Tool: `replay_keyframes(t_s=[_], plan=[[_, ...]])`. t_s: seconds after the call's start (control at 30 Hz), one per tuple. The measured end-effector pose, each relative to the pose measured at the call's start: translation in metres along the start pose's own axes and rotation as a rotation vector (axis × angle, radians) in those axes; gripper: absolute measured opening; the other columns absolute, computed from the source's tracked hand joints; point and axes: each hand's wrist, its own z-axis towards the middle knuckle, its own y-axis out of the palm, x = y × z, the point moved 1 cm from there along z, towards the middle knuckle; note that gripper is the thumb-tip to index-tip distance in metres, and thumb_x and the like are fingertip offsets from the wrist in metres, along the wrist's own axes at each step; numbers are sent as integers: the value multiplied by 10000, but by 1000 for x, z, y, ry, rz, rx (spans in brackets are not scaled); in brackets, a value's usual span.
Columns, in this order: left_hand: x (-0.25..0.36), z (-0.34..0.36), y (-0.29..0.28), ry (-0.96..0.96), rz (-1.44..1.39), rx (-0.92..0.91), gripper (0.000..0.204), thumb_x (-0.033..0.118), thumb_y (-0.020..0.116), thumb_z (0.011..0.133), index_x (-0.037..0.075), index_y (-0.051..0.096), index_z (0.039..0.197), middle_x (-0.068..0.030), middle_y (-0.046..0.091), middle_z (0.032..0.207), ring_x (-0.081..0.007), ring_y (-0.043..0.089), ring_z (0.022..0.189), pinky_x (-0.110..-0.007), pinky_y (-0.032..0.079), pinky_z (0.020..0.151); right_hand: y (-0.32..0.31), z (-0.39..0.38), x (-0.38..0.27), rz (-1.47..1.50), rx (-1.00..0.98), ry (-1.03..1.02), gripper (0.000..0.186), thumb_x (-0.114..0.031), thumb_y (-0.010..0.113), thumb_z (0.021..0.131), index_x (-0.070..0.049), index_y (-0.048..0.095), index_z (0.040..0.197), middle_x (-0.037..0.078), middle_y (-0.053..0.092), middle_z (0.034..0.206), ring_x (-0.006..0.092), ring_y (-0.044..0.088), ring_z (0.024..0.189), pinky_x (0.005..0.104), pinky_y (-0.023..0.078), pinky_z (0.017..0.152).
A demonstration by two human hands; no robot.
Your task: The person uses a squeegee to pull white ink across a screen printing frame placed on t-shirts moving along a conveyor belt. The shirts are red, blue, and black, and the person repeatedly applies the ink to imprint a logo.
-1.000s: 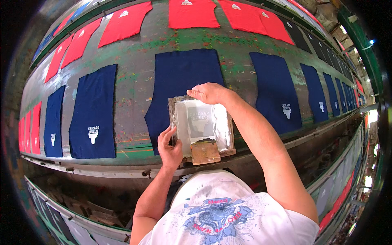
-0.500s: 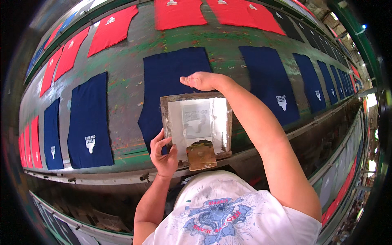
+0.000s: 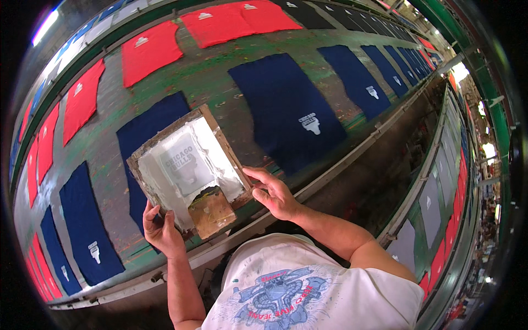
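A wooden-framed printing screen (image 3: 226,144) is held tilted between my two hands. White ink coats the inside of its borders, and a stencil design shows through the mesh. My left hand (image 3: 163,231) grips the lower left edge of the frame, thumb on the near side. At the right edge, my right hand (image 3: 276,196) grips the wood with its fingers along the side. A brown wooden squeegee (image 3: 213,214) rests inside the screen at its near end. Behind the screen lies a navy cloth panel (image 3: 157,113), partly hidden by it.
Printed navy panels (image 3: 289,99) lie in a row along the long, paint-stained table (image 3: 212,110). Farther back are red panels (image 3: 151,55) and black panels (image 3: 305,15). A metal rail (image 3: 335,173) runs along the near edge. Another table with grey panels (image 3: 430,198) stands at right.
My right hand has come back from above the cloth to the screen's right edge. The screen has turned and shifted left in view. The whole view has swung as well.
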Motion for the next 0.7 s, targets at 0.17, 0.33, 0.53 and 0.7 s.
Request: replay_keyframes(t_s=[0.17, 0.33, 0.53, 0.7], plan=[[-18, 4, 13, 50, 44, -57, 333, -164, 711, 860, 21, 763, 1133, -155, 655, 1523, -223, 656, 1350, -359, 489, 1159, 6, -11, 31, -72, 63, -58, 585, -316, 696, 1156, -51, 563, 1660, 134, 520, 1697, 239, 544, 1518, 404, 498, 1187], [-60, -2, 28, 125, 157, -100, 341, -154, 670, 818, 20, 783, 1089, -209, 663, 1448, -333, 631, 1424, -414, 482, 1191, -4, -13, 83, -79, 74, -28, 606, -239, 667, 1160, 33, 505, 1677, 148, 528, 1658, 212, 564, 1463, 406, 480, 1223], [-112, -29, 50, 130, 136, -116, 313, -137, 699, 845, 64, 788, 1067, -193, 625, 1455, -316, 600, 1402, -433, 466, 1185, -26, -24, 112, -267, 170, 85, 723, -346, 732, 1104, 28, 508, 1681, 226, 587, 1660, 293, 616, 1458, 422, 482, 1219], [-149, -37, 56, 75, 164, -118, 254, -116, 728, 849, 60, 773, 1027, -194, 644, 1469, -316, 617, 1398, -429, 475, 1178, -39, -21, 117, -381, 120, 57, 769, -367, 758, 1105, 20, 472, 1705, 220, 590, 1624, 275, 642, 1412, 423, 517, 1185]])
